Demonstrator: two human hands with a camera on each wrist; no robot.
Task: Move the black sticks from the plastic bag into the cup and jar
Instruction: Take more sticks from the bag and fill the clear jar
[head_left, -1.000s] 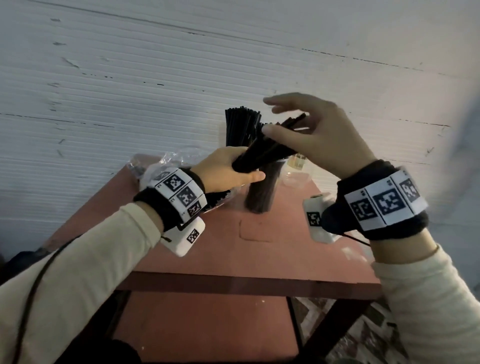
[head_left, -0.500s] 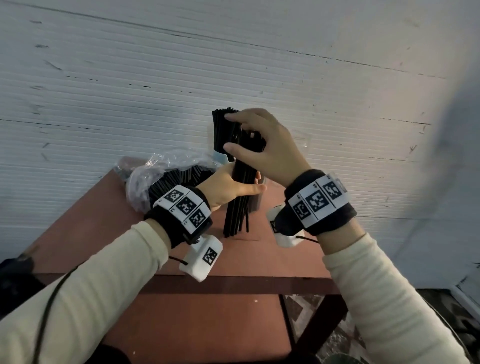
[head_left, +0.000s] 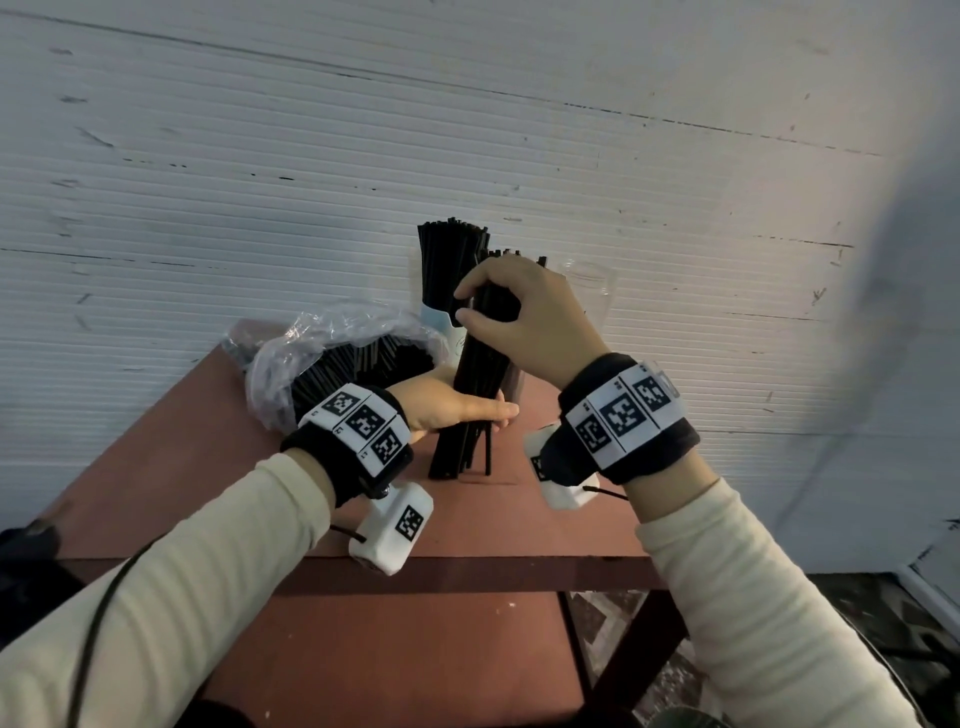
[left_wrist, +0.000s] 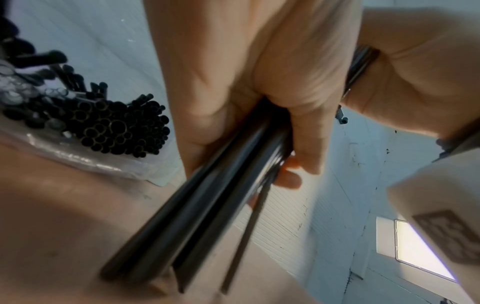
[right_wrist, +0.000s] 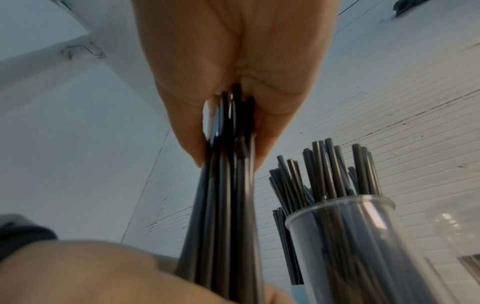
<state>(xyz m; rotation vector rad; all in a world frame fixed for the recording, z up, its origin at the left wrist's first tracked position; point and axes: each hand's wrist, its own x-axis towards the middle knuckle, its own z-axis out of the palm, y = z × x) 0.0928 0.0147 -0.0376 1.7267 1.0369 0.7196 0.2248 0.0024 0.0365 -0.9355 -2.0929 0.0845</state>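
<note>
A bundle of black sticks (head_left: 475, 395) stands upright with its lower ends on the red table (head_left: 208, 441). My left hand (head_left: 447, 405) wraps the bundle (left_wrist: 207, 205) low down, thumb stretched across the front. My right hand (head_left: 519, 322) grips its upper part (right_wrist: 223, 205) from above. The clear plastic bag (head_left: 322, 353) lies to the left, with more black sticks (left_wrist: 111, 123) inside. Behind the hands a cup (head_left: 439, 317) holds a tall bunch of sticks. A clear container (right_wrist: 363, 246) right of the bundle also holds sticks.
A second clear, seemingly empty container (head_left: 589, 291) stands at the back right of the table. A white ribbed wall (head_left: 467, 130) rises directly behind the table. The table's front edge (head_left: 467, 571) lies just below my wrists.
The bundle went from tilted in the air to upright on the table. My right hand, open at its tip before, came down and closed on its upper part.
</note>
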